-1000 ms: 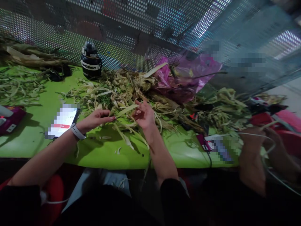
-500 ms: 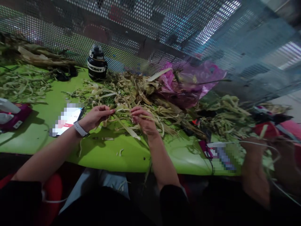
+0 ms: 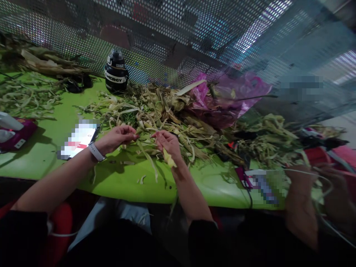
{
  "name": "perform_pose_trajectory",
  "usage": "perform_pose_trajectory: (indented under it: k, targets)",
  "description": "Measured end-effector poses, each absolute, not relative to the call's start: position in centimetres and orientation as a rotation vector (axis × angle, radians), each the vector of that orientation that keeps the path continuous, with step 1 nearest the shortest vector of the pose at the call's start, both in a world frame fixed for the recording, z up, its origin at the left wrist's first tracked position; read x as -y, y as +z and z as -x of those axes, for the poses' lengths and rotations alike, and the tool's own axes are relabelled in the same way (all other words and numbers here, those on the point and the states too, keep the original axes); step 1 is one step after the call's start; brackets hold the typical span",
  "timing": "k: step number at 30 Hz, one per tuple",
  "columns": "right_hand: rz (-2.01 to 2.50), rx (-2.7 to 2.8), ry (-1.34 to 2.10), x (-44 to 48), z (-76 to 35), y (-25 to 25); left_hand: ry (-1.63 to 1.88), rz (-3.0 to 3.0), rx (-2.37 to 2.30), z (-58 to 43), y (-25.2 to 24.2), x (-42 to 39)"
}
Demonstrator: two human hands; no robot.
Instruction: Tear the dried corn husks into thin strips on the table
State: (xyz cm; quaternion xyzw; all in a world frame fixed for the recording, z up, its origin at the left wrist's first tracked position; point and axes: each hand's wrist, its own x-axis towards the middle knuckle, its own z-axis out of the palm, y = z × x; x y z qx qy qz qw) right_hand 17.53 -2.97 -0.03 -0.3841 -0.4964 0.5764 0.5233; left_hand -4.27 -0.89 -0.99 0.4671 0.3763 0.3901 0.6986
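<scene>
Left hand (image 3: 121, 136), centre of frame: thumb and finger pinched on small husk piece (image 3: 138, 131), likely for fine control. Right hand (image 3: 167, 144), near it: fingers curled together, pale strip (image 3: 169, 158) trailing toward wrist. Husk pile (image 3: 157, 105) behind, seemingly for easy reach.

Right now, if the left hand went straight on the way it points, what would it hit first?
Probably the right hand, just across a small gap. One view leaves depth unclear, though, so the left hand might pass above or below it.
</scene>
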Motion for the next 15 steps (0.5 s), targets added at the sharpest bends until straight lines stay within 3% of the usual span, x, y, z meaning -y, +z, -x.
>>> perform_pose_trajectory:
  k: [5, 10, 15]
  targets:
    - [0.781, 1.030, 1.524, 3.0, -17.4, 0.8, 0.894, -1.040, -0.834, 4.2, -1.2, 1.0]
    - [0.765, 1.064, 1.311, 3.1, -17.0, 0.4, 0.886, -0.979, -0.857, 4.0, -1.0, 1.1]
    - [1.049, 1.466, 1.191, 3.5, -17.0, -0.4, 0.908, -0.897, -0.858, 3.9, -0.8, 1.0]
